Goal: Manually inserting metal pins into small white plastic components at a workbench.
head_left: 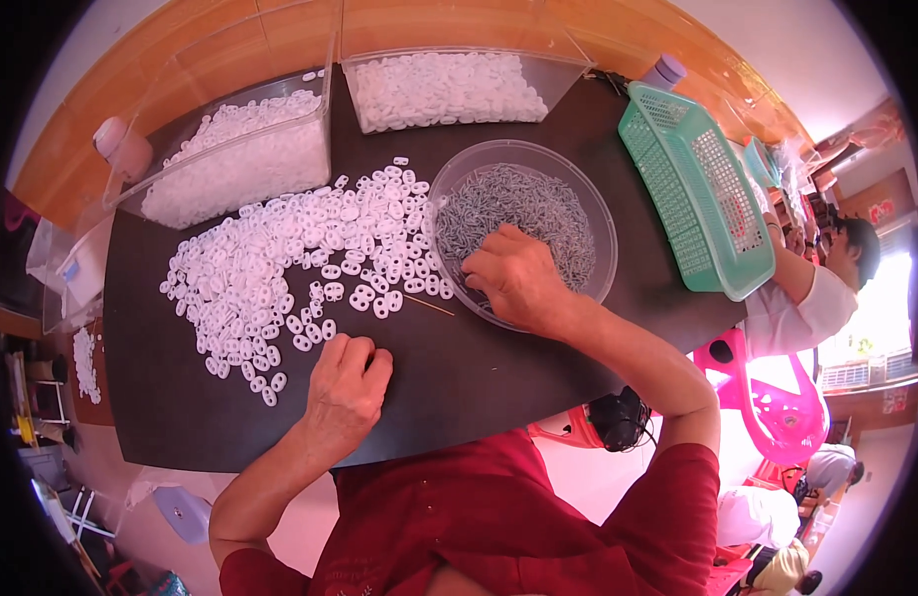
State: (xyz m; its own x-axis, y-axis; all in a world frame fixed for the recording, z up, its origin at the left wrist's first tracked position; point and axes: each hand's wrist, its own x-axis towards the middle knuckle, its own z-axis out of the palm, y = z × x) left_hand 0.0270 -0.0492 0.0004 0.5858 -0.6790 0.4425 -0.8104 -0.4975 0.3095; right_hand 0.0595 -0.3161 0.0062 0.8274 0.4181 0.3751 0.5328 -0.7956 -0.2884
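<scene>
I see my right hand (pixel 513 273) reaching into the clear round bowl (pixel 590 204) of small grey pieces (pixel 523 204), fingers curled down into the heap at its near left side; whether they pinch any piece I cannot tell. My left hand (pixel 348 387) rests on the dark counter (pixel 479 368) just below the loose spread of white ring-shaped parts (pixel 300 253), fingers pressed together and curled under, seemingly nipping something small I cannot make out. A thin pale stick (pixel 431 305) lies on the counter between the hands, beside the bowl's rim. Behind the spread stand two clear rectangular bins (pixel 325 119), each filled with more white parts, the left one tilted. A green plastic basket (pixel 692 189) sits at the right edge of the counter. Beyond it, another person (pixel 811 288) in a white sleeve sits near a pink chair (pixel 767 392).
</scene>
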